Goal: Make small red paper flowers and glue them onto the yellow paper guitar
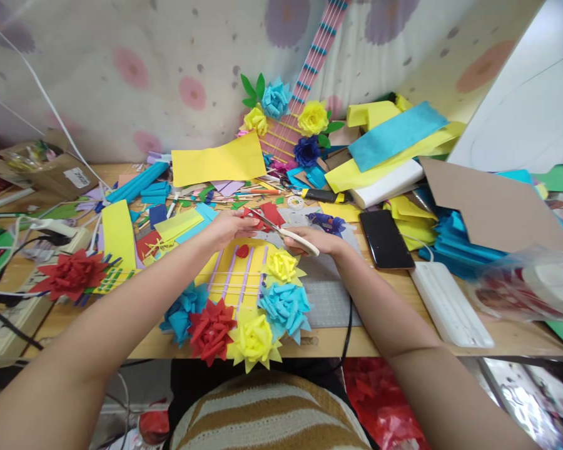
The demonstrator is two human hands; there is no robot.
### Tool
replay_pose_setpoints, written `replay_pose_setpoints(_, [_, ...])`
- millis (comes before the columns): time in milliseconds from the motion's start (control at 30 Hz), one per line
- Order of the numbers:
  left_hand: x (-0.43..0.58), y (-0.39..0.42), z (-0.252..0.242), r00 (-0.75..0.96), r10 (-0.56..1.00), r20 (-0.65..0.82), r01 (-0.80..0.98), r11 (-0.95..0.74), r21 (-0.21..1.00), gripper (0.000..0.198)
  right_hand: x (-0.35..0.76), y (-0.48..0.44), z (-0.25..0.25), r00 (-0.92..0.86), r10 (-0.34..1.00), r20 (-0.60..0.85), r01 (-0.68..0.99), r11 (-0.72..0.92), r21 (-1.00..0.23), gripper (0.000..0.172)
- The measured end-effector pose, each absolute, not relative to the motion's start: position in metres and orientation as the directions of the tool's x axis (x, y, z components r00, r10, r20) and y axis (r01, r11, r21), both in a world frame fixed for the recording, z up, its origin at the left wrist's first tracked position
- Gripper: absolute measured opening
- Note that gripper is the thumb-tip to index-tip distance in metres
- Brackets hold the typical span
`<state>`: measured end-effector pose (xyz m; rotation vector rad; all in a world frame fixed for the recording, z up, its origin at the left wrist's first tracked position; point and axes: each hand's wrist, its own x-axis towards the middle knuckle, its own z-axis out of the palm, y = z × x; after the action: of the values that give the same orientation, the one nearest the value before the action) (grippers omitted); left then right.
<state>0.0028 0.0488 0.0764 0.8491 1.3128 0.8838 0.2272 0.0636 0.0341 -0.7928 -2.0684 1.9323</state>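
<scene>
Near the middle of the table, my left hand point(229, 226) pinches a small piece of red paper point(251, 220). My right hand point(312, 237) grips white-handled scissors point(303, 242), whose blades reach left to the red paper; whether they touch it I cannot tell. Another red paper piece point(273, 214) shows just behind the blades. Below my hands lies a yellow paper guitar body point(258, 257) with purple strips and pale strings. A red scrap point(243, 250) rests on it. Along its lower edge sit paper flowers: red point(212, 331), yellow point(255, 339) and blue point(286, 306).
A blue glue gun point(327, 223) and a black phone point(386, 239) lie right of my hands. Behind, a pink guitar with flowers point(313, 117) leans on the curtain. Paper sheets point(398, 135) pile up at right. A power strip point(59, 269) with cables stands left.
</scene>
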Motion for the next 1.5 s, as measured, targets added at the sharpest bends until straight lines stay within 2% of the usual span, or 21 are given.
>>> replay_pose_setpoints(167, [-0.002,0.051,0.077,0.085,0.897,-0.435,-0.013,0.437,0.899,0.022,0.228,0.063,0.037,-0.823,0.513,-0.245,0.246,-0.066,-0.967,0.054])
replay_pose_setpoints(400, [-0.01,0.054,0.087,0.168,0.871,-0.462,0.133,0.444,0.886,0.023,0.23,0.063,0.04,-0.836,0.495,-0.237,0.255,-0.032,-0.966,0.053])
replay_pose_setpoints(533, [-0.011,0.052,0.09,0.23,0.852,-0.47,0.275,0.406,0.871,0.025,0.231,0.065,0.038,-0.812,0.543,-0.216,0.243,-0.022,-0.97,0.053])
replay_pose_setpoints(633, [-0.008,0.05,0.087,0.236,0.873,-0.428,0.299,0.353,0.886,0.026,0.228,0.065,0.036,-0.801,0.561,-0.209,0.253,0.001,-0.967,0.055])
replay_pose_setpoints(733, [-0.005,0.05,0.08,0.203,0.902,-0.382,0.235,0.333,0.913,0.028,0.224,0.064,0.039,-0.827,0.521,-0.211,0.313,0.115,-0.943,0.057])
replay_pose_setpoints(833, [-0.005,0.05,0.072,0.176,0.924,-0.341,0.113,0.325,0.939,0.032,0.222,0.061,0.046,-0.85,0.502,-0.162,0.343,0.292,-0.893,0.059])
replay_pose_setpoints(900, [-0.005,0.051,0.067,0.18,0.926,-0.331,0.034,0.33,0.943,0.033,0.222,0.06,0.049,-0.857,0.494,-0.148,0.351,0.349,-0.869,0.058])
replay_pose_setpoints(1100, [-0.004,0.05,0.062,0.146,0.903,-0.403,-0.095,0.418,0.903,0.021,0.221,0.06,0.048,-0.866,0.479,-0.141,0.336,0.352,-0.874,0.054])
replay_pose_setpoints(1300, [0.005,0.047,0.068,0.067,0.88,-0.47,-0.127,0.475,0.871,0.008,0.222,0.058,0.047,-0.84,0.511,-0.185,0.348,0.245,-0.905,0.052])
replay_pose_setpoints(1500, [0.01,0.045,0.071,0.032,0.868,-0.496,-0.171,0.494,0.853,0.006,0.223,0.056,0.05,-0.806,0.554,-0.209,0.376,0.205,-0.904,0.052])
